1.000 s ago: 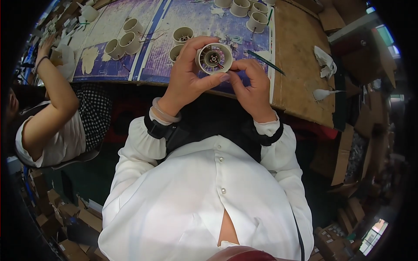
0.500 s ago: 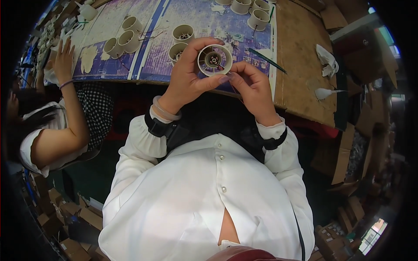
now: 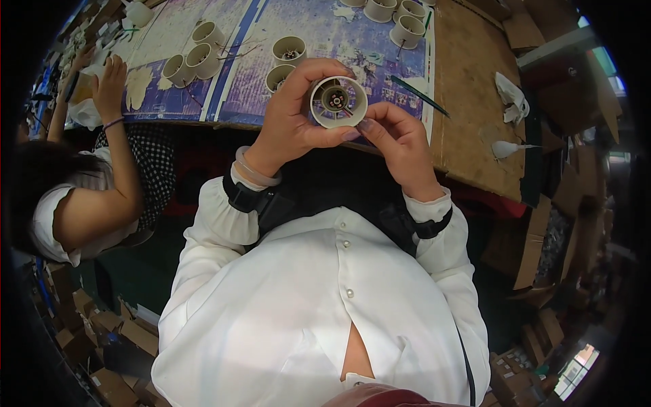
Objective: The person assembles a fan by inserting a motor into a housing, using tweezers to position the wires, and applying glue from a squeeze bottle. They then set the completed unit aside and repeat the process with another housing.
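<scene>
My left hand is wrapped round a white plastic cylinder housing, held above the table's near edge with its open end facing me. Inside it sit a round hub on thin spokes and a bit of red wire. My right hand is closed in a pinch at the housing's lower right rim. Whatever its fingertips grip is hidden behind the thumb. Just beyond my left hand, two similar white housings stand on the table.
More housings stand in groups at the left and far right. A green stick-like tool, crumpled white tissue and a white nozzle bottle lie to the right. A co-worker sits at my left. Cardboard boxes stand beside the table.
The housing has tilted slightly and moved a little down and right with my hands. My right fingers have shifted along its rim, and the wire below them no longer shows. The co-worker's hand has moved.
</scene>
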The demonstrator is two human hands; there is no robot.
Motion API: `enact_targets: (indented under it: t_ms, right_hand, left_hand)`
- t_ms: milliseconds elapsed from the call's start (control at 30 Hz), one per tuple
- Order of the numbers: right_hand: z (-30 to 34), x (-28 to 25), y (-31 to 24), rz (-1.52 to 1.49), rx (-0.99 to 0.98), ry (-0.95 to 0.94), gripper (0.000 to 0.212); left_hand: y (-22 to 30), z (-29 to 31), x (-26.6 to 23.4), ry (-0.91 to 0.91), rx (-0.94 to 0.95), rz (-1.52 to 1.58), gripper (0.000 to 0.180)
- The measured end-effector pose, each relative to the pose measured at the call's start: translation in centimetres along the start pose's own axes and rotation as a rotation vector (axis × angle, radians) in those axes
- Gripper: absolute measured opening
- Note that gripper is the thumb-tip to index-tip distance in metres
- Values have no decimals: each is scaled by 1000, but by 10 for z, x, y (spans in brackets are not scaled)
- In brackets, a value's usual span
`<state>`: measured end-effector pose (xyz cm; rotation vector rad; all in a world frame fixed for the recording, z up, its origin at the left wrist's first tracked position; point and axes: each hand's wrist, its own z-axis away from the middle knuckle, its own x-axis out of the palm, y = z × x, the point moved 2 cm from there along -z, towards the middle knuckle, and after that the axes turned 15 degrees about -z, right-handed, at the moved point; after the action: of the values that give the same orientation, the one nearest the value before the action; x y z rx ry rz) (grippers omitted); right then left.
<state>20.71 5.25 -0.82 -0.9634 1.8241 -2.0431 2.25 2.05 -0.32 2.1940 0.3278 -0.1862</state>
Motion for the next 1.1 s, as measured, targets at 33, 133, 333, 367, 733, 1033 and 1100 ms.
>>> enact_targets:
  t_ms: [33,133,333,367,733,1033,1100]
  right_hand:
    - [0,1,1,0,1,0,11]
    - [-1,9,1,254,-308,64,6]
    - [-3,9,2,480,-574,120,12]
    - [-3,8,1,530,-644,109,14]
    - [-2,3,-11,756,-869,57,18]
    - [-4,-2,-11,817,-877,-30,19]
    - [-4,-4,-11,813,-833,-39,19]
  left_hand:
    - [1,0,0,19,-6,15,66]
    - [5,3,4,37,-93,94,66]
    - [3,5,9,80,-206,134,68]
    - [3,4,8,72,-126,109,70]
    - [4,10,6,-17,-67,20,72]
    - [0,10,8,-28,-188,248,74]
    - [0,10,7,-32,-177,115,75]
